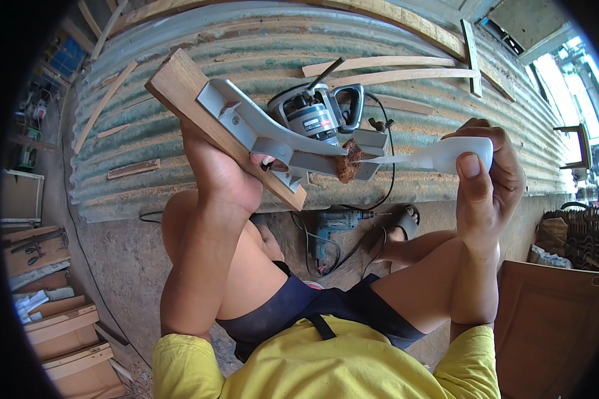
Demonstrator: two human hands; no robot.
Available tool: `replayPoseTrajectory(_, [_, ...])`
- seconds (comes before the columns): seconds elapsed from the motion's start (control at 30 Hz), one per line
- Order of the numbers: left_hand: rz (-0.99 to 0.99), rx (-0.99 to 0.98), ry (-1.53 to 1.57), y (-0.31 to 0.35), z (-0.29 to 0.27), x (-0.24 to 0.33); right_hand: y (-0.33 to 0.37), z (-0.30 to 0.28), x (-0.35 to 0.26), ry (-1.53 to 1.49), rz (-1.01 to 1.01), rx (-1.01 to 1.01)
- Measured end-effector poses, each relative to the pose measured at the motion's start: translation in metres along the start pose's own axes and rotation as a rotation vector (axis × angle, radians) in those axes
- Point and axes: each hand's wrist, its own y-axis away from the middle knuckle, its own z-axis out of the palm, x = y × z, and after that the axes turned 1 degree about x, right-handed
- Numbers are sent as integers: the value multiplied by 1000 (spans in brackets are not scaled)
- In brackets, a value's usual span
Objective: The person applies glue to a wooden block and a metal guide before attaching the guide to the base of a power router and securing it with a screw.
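My left hand (pixel 223 176) is closed around a wooden board (pixel 186 83) and a curved grey metal frame (pixel 243 116) lying along it, with a finger tip showing through an opening in the metal. Both are tilted, raised in front of me. A reddish-brown, crumbly clump (pixel 348 166) clings to the frame's right end. In my right hand (pixel 489 183) is a whitish translucent squeeze bottle (pixel 439 156), held on its side between thumb and fingers. Its thin nozzle points left, with its tip at the clump; whether they touch I cannot tell.
Behind my hands a grey router (pixel 313 120) with a black cord rests on a corrugated metal sheet (pixel 239 53). Several wood strips (pixel 399 76) lie there too. A blue corded drill (pixel 333 229) is on the floor near my foot. Wooden panels (pixel 552 326) stand at the right.
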Motion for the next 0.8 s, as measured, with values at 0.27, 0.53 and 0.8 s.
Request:
replayPoseTrajectory(0.27, [2,-57,0,-1,-4,-1,0,2,0,-11,-3,10])
replayPoseTrajectory(0.53, [-25,-54,-21,2,-2,2,1,1,-6,-4,60,-3])
replayPoseTrajectory(0.8, [-10,-39,20,-1,-5,0,0,1,-3,-56,34,5])
